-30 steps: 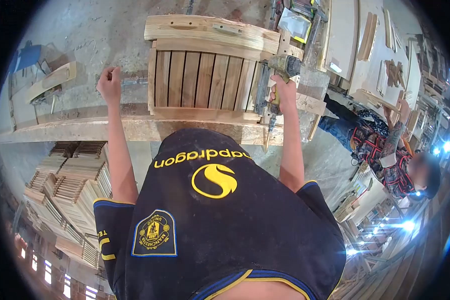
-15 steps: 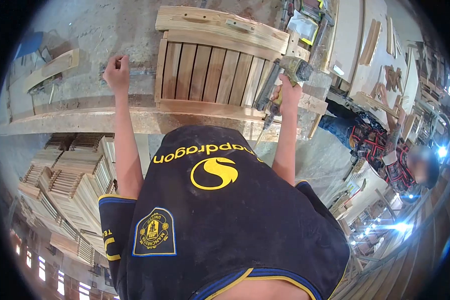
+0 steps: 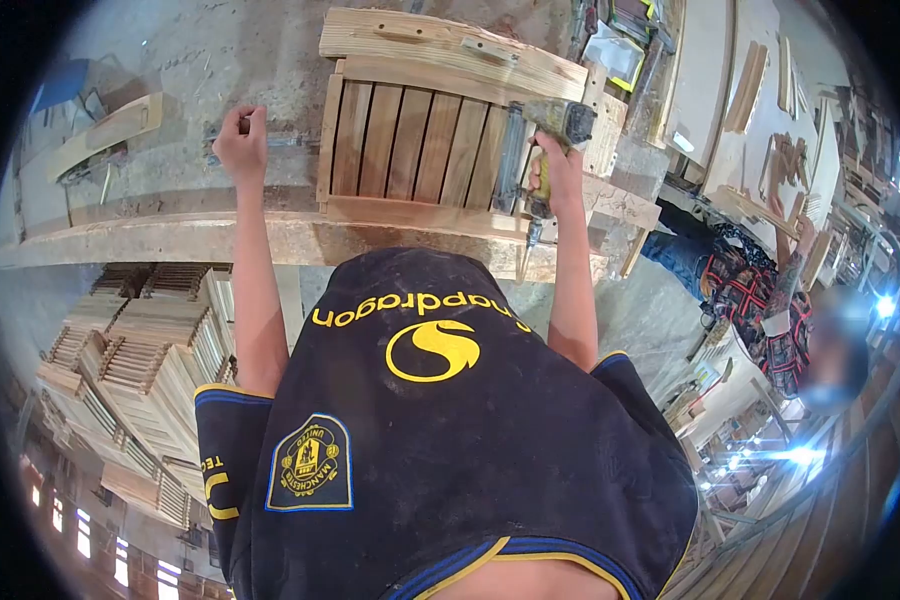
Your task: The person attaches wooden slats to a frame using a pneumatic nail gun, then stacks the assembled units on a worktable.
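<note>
A slatted wooden panel (image 3: 395,140) with a thick drilled rail (image 3: 450,48) along its far side lies on the workbench. My right hand (image 3: 558,178) is wrapped round the yellow-green handle of a nail gun (image 3: 567,122). The gun's long grey magazine overlaps the right end of the slats, and the fitting at its handle end points toward me. To the left of the panel, apart from it, my left hand (image 3: 241,147) hovers over the bench with its fingers curled closed. What is inside those fingers, if anything, is hidden.
A wooden beam (image 3: 170,237) edges the bench on my side. Offcuts (image 3: 110,135) lie at the far left. Stacked slatted wood pieces (image 3: 135,345) stand below left. Tools and a bright yellow-edged packet (image 3: 612,55) sit beyond the panel's right end. A person (image 3: 755,310) works at the right.
My right hand has carried the nail gun leftward, from the panel's right end to over its slats. My left hand stays curled beside the panel. The view has shifted slightly.
</note>
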A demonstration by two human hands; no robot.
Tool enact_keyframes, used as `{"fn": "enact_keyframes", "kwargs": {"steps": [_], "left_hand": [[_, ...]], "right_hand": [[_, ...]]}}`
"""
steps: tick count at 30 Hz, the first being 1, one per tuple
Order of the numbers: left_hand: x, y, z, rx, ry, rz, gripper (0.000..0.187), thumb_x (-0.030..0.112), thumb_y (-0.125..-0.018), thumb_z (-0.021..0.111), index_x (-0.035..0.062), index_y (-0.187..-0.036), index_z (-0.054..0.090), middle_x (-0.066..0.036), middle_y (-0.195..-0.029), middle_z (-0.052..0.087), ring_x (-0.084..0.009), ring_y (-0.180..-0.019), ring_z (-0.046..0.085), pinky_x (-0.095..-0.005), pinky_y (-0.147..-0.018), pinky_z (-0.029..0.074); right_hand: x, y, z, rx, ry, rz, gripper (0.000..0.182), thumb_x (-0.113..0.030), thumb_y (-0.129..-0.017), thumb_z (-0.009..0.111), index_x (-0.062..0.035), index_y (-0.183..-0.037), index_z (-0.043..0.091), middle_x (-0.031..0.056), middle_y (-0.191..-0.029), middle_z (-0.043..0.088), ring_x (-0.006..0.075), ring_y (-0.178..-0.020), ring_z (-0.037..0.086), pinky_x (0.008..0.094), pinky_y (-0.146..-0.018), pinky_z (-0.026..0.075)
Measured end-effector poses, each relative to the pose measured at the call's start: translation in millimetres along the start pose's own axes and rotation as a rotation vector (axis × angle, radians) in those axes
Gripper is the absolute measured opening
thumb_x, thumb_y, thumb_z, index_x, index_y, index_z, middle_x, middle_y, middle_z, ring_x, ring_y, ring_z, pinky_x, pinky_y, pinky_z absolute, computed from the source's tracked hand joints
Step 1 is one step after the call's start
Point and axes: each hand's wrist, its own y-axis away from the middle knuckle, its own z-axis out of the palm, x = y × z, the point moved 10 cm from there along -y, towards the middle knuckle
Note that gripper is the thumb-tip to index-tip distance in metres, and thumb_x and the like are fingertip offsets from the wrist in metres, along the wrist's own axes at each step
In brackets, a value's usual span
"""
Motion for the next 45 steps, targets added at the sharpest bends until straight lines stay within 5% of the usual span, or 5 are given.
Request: {"fn": "enact_keyframes", "kwargs": {"steps": [14, 35, 43, 44, 45], "left_hand": [[-1.2, 0.6, -6.5, 0.101, 0.063, -0.027, 0.011, 0.016, -0.074, 0.068, 0.0059, -0.076, 0.066, -0.002, -0.051, 0.051, -0.0099, -0.046, 0.045, -0.0252, -0.049, 0.039], [8.4, 3.5, -8.9, 0.073, 0.117, -0.011, 0.014, 0.021, -0.072, 0.067, 0.0084, -0.072, 0.062, -0.005, -0.053, 0.053, -0.0214, -0.047, 0.053, -0.0324, -0.048, 0.042], [3.5, 3.0, -4.3, 0.093, 0.100, -0.027, 0.016, 0.023, -0.072, 0.067, 0.0085, -0.075, 0.064, -0.004, -0.051, 0.052, -0.0191, -0.048, 0.053, -0.0304, -0.049, 0.043], [2.3, 2.9, -2.5, 0.083, 0.092, -0.038, 0.016, 0.023, -0.072, 0.067, 0.0085, -0.075, 0.064, -0.004, -0.051, 0.052, -0.0191, -0.048, 0.053, -0.0304, -0.049, 0.043], [1.3, 2.3, 0.1, 0.063, 0.074, -0.037, 0.017, 0.026, -0.070, 0.067, 0.0098, -0.074, 0.063, -0.004, -0.051, 0.053, -0.0210, -0.049, 0.055, -0.0325, -0.048, 0.044]], "right_hand": [[-10.5, 0.0, 30.9, 0.084, 0.163, -0.013, 0.019, -0.020, -0.084, 0.061, -0.0018, -0.087, 0.057, 0.0032, -0.050, 0.045, 0.0139, -0.035, 0.043, 0.0304, -0.033, 0.037], [-45.1, 6.0, 221.0, -0.311, 0.253, -0.099, 0.017, -0.016, -0.082, 0.063, -0.0035, -0.086, 0.052, 0.0014, -0.052, 0.044, 0.0119, -0.037, 0.041, 0.0281, -0.034, 0.036], [-22.8, 30.8, 205.6, -0.361, 0.614, -0.086, 0.018, -0.018, -0.082, 0.065, -0.0031, -0.079, 0.054, 0.0040, -0.055, 0.051, 0.0096, -0.039, 0.045, 0.0272, -0.036, 0.037], [-9.8, 39.1, 195.9, -0.398, 0.776, -0.096, 0.024, -0.021, -0.076, 0.069, -0.0011, -0.082, 0.056, 0.0105, -0.062, 0.058, 0.0214, -0.051, 0.058, 0.0321, -0.048, 0.047], [8.4, 49.9, 187.4, -0.406, 0.780, -0.074, 0.024, -0.021, -0.076, 0.069, -0.0011, -0.082, 0.056, 0.0105, -0.062, 0.058, 0.0214, -0.051, 0.058, 0.0321, -0.048, 0.047]]}}
